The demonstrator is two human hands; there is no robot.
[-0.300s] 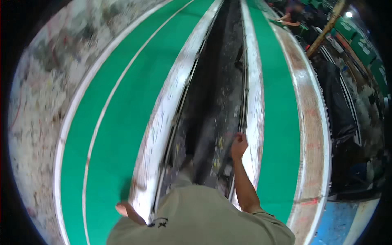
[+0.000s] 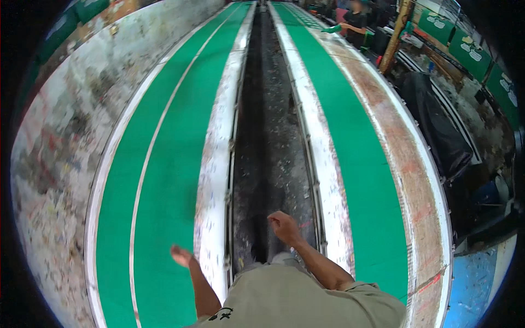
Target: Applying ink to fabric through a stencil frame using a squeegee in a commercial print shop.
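Observation:
My left hand (image 2: 182, 256) hangs over the left green fabric strip (image 2: 169, 229), close to its inner edge. Slightly blurred, its fingers look loosely apart, and nothing shows in them. My right hand (image 2: 283, 225) is raised over the dark aisle (image 2: 268, 158) in front of my body. Its fingers are curled closed, with no object visible in the grip. A second green fabric strip (image 2: 358, 164) lies flat along the table on my right. Neither hand appears to touch a table.
Long white table borders (image 2: 216, 164) line both sides of the aisle. A stained wall (image 2: 60, 158) stands at the left. Far right are a person (image 2: 355, 24) at the table, a wooden post (image 2: 396, 38), a black cover (image 2: 432, 120) and hanging green panels (image 2: 476, 54).
My view has lifted, showing more of the tables' far ends. In the picture, my right hand has shifted left and down to mid-aisle, while my left hand has moved slightly up and right.

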